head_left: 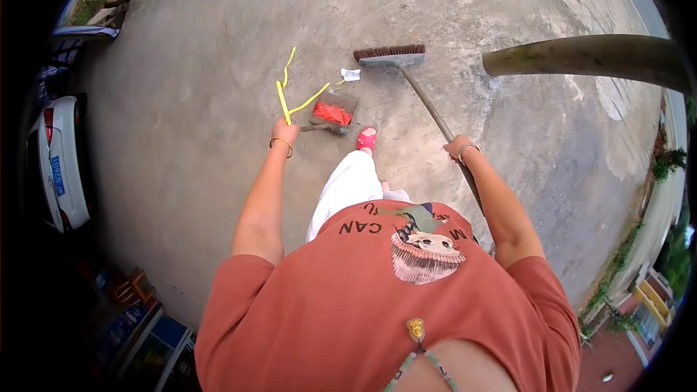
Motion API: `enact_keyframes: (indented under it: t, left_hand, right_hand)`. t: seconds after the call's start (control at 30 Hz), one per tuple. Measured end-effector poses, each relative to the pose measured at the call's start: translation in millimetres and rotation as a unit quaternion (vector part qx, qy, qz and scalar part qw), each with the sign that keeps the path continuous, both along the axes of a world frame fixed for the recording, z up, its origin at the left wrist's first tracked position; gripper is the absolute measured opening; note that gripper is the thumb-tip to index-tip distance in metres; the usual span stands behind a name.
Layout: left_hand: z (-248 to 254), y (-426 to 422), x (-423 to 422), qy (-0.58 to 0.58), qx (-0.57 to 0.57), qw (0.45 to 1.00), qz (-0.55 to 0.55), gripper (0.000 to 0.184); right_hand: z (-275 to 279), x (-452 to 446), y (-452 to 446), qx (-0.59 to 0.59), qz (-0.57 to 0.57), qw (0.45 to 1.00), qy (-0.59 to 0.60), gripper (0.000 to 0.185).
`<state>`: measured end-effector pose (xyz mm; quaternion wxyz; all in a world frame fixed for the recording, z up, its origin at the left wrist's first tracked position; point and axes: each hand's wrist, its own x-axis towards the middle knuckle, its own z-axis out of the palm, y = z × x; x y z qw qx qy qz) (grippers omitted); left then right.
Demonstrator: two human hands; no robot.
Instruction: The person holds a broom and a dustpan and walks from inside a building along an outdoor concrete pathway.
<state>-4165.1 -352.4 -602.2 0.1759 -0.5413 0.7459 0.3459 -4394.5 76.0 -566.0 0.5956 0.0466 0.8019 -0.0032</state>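
My right hand (pixel 459 147) is closed around the long handle of a push broom (pixel 390 60), whose dark bristles rest on the concrete ahead of me. My left hand (pixel 285 131) is closed on the handle of a dustpan (pixel 348 101); a yellow strip (pixel 282 101) rises from the same hand. In the pan lies something bright red (pixel 333 114), crumpled like a bag. The yellow strip bends and branches, one length running toward the pan. A white scrap (pixel 351 75) lies on the ground between the dustpan and the broom head.
Concrete ground (pixel 196 65) spreads around me. A thick round post (pixel 581 55) stands at the right. A white car (pixel 64 163) is parked at the left. My foot in a pink shoe (pixel 367 139) is just behind the dustpan. Plants (pixel 668 163) line the right edge.
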Motion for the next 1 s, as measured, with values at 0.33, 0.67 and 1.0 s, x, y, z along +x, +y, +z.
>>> enact_keyframes:
  t: [0.33,0.67,1.0]
  left_hand:
    - [2,-8,-84,0.014,0.015,0.999,-0.035,0.024]
    - [45,43,-251,0.022,0.025,0.999,0.035,0.022]
    - [118,36,-204,0.111,0.025,0.992,0.060,0.020]
  right_hand:
    - [25,-51,-1,-0.013,0.243,0.969,-0.037,0.034]
    - [22,-220,94,-0.041,0.165,0.985,-0.013,0.039]
    - [61,-222,95,-0.138,0.119,0.983,0.009,0.045]
